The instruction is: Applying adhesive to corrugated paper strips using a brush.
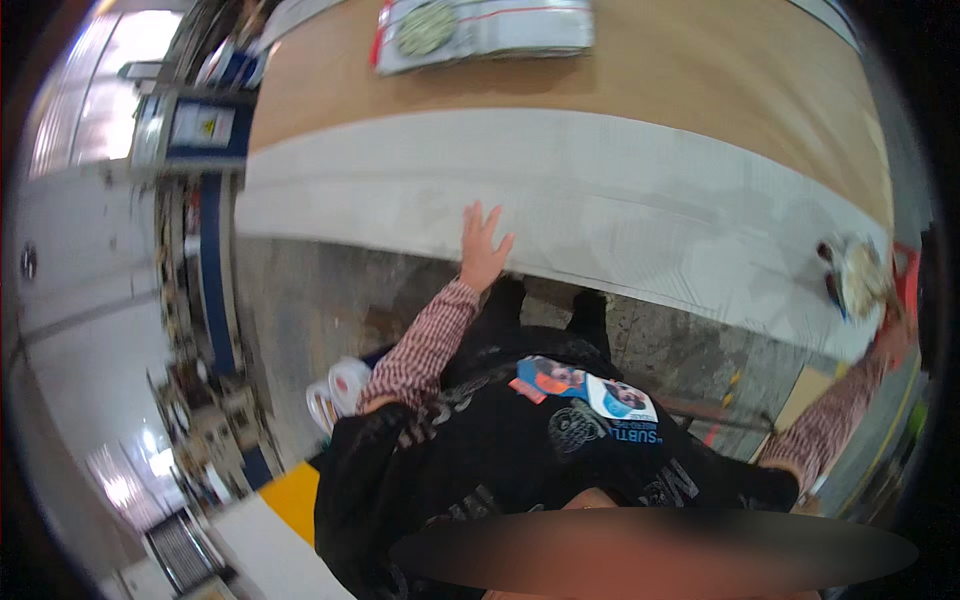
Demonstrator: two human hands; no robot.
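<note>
Pale bundle lies by right hand, well from left hand.

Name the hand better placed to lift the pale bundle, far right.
Likely the right hand: it is at the pale bundle, while the left hand is spread open, well away from it.

On the table, packages lie left of a bundle.

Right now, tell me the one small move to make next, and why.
Probably settle the right hand on the pale, crumpled bundle at the right end of the white surface: that hand is at its edge, though blur hides whether it grips. The left hand, open and empty over the surface's near part, is well away from the bundle, so seems less suited.
</note>
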